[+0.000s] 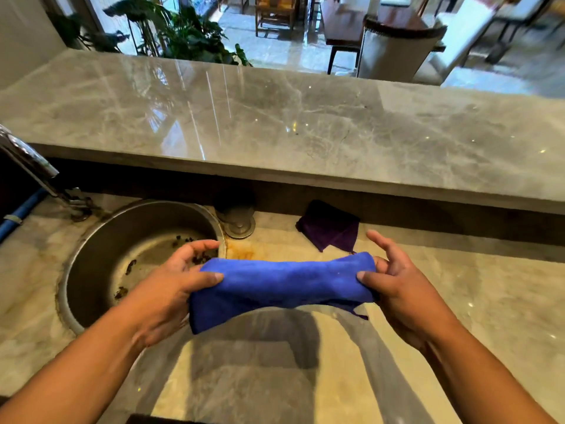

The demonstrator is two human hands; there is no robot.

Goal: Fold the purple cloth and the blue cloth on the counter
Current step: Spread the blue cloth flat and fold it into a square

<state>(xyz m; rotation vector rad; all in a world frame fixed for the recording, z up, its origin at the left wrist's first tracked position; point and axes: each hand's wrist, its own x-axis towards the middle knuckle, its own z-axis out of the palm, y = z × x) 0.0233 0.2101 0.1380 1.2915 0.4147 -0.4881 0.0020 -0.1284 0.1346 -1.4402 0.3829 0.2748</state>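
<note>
- Blue cloth (282, 284): already doubled into a long band, held stretched in the air above the surface (458, 289), just right of the sink; one loose corner hangs at its lower right edge.
- Left hand (171, 289): thumb over, fingers under, pinched on the band's left end.
- Right hand (397, 286): thumb and lower fingers clamp the right end; index finger splayed free.
- Purple cloth (330, 229): lies folded small at the back of the surface, against the dark upstand, well apart from both hands.
- Progress, as judged: purple looks finished; blue partly folded, at least one fold and the setting down left.
- Surroundings: round steel sink (122, 249) with debris, faucet (33, 165), drain fitting (240, 223), raised marble ledge (275, 117). Nothing blocks the landing spot; the open sink sits close to the left.
</note>
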